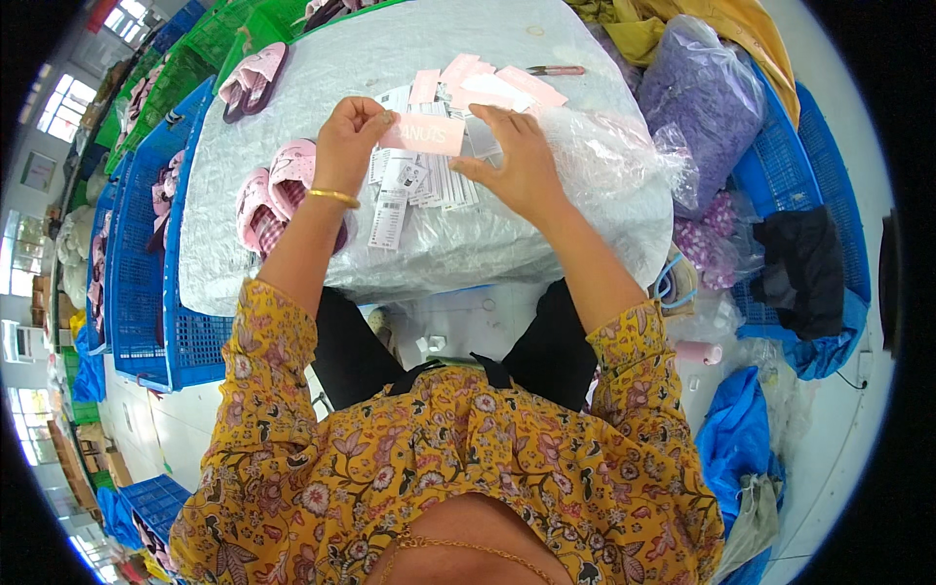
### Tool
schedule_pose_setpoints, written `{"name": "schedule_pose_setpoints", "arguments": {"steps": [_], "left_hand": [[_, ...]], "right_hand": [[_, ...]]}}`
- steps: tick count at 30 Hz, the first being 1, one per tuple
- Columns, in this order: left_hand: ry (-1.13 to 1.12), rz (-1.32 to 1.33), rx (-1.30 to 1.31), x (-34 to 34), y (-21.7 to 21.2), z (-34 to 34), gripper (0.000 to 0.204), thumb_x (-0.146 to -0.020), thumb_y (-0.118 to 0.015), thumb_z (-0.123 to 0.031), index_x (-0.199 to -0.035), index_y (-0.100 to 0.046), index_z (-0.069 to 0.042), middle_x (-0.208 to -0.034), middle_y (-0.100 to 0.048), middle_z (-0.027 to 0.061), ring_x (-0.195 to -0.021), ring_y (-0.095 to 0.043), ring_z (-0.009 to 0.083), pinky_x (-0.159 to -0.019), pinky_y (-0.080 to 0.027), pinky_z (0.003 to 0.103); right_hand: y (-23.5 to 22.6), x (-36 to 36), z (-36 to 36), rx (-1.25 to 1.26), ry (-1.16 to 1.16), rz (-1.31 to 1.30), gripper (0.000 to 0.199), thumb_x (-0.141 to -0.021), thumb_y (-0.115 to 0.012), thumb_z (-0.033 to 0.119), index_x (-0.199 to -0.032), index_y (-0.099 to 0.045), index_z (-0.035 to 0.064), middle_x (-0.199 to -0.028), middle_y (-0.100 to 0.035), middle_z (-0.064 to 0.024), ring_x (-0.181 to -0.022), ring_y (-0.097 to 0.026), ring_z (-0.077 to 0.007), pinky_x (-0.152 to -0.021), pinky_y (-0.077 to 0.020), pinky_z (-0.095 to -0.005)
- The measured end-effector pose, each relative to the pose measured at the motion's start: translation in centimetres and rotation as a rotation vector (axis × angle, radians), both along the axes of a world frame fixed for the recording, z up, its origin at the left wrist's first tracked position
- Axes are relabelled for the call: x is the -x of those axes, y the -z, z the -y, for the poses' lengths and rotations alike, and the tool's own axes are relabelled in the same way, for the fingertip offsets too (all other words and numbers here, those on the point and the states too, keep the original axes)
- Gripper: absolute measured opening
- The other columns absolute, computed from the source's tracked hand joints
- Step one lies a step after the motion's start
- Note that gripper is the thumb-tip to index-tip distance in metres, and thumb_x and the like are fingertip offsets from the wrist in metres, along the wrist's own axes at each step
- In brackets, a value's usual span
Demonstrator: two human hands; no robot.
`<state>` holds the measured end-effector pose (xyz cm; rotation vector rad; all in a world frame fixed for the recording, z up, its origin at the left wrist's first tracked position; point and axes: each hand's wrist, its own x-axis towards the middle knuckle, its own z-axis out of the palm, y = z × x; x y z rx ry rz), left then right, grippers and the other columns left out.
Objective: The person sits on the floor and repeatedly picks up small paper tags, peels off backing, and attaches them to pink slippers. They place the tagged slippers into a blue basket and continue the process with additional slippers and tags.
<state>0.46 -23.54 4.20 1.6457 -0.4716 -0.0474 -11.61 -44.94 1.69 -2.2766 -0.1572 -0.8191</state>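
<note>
My left hand [343, 156] pinches the left end of a pink printed card [429, 138] between thumb and fingers, above the plastic-covered table [458, 258]. Beside the card's right end, my right hand [524, 168] has its thumb and fingers spread. Its thumb tip comes near the card's lower right corner; whether they touch I cannot tell. Under and below the card lie white printed labels [388, 224], spread in a pile. More pink cards [531, 86] are scattered just beyond. A pair of pink slippers [258, 207] with checked linings rests left of my left forearm, which partly hides it.
Another pink slipper pair [255, 80] sits at the table's far left edge. A slim dark and red tool [556, 70] lies at the back. Clear plastic [600, 146] covers the right side. Blue crates [210, 341] flank the left; a purple-filled bag [702, 102] stands right.
</note>
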Motion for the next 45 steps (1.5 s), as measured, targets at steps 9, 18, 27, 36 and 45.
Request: {"name": "schedule_pose_setpoints", "arguments": {"steps": [9, 18, 27, 36, 45], "left_hand": [[0.227, 0.533, -0.468, 5.9, -0.4, 0.2, 0.031, -0.079, -0.075, -0.019, -0.104, -0.063, -0.006, -0.082, -0.064, 0.0038, -0.076, -0.062, 0.0167, -0.072, -0.049, 0.032], [0.405, 0.018, -0.521, 7.9, -1.6, 4.5, 0.02, -0.086, -0.07, -0.02, -0.09, -0.065, -0.001, -0.077, -0.064, 0.002, -0.07, -0.056, 0.0069, -0.063, -0.046, 0.024], [0.465, -0.15, -0.246, 5.8, 1.6, 15.5, 0.022, -0.092, -0.063, -0.015, -0.104, -0.059, 0.003, -0.097, -0.067, 0.0098, -0.08, -0.066, 0.0143, -0.07, -0.053, 0.026], [0.717, -0.445, -0.288, 5.5, 2.5, 20.5, 0.029, -0.094, -0.059, -0.014, -0.114, -0.053, 0.006, -0.105, -0.068, 0.0191, -0.091, -0.07, 0.0227, -0.08, -0.057, 0.03], [0.679, -0.318, -0.444, 5.6, 3.3, 20.4, 0.031, -0.092, -0.062, -0.021, -0.113, -0.058, 0.002, -0.103, -0.067, 0.0127, -0.087, -0.065, 0.0154, -0.076, -0.053, 0.029]], "right_hand": [[1.1, 5.8, -3.3, -0.619, -0.022, -0.159, 0.017, -0.086, -0.07, 0.012, -0.101, -0.066, 0.0035, -0.078, -0.068, -0.0117, -0.069, -0.064, -0.0161, -0.063, -0.0498, -0.0298], [2.6, 11.2, -1.0, -0.535, 0.226, -0.024, 0.015, -0.086, -0.068, 0.009, -0.101, -0.067, 0.0052, -0.089, -0.066, -0.0123, -0.072, -0.064, -0.0208, -0.066, -0.0498, -0.032], [4.5, 11.8, 3.1, 0.076, 0.297, 0.036, 0.028, -0.074, -0.071, 0.007, -0.101, -0.069, 0.0123, -0.087, -0.06, -0.0065, -0.083, -0.059, -0.0269, -0.072, -0.0501, -0.0382], [4.0, 9.3, 1.6, 0.221, 0.239, 0.01, 0.015, -0.074, -0.072, 0.016, -0.089, -0.069, 0.0123, -0.081, -0.058, -0.0045, -0.081, -0.06, -0.0258, -0.071, -0.0487, -0.0393], [5.0, 7.7, 1.9, 0.373, 0.184, -0.164, 0.013, -0.079, -0.062, 0.013, -0.09, -0.07, 0.0122, -0.086, -0.062, -0.0044, -0.085, -0.062, -0.0254, -0.07, -0.047, -0.0388]]}}
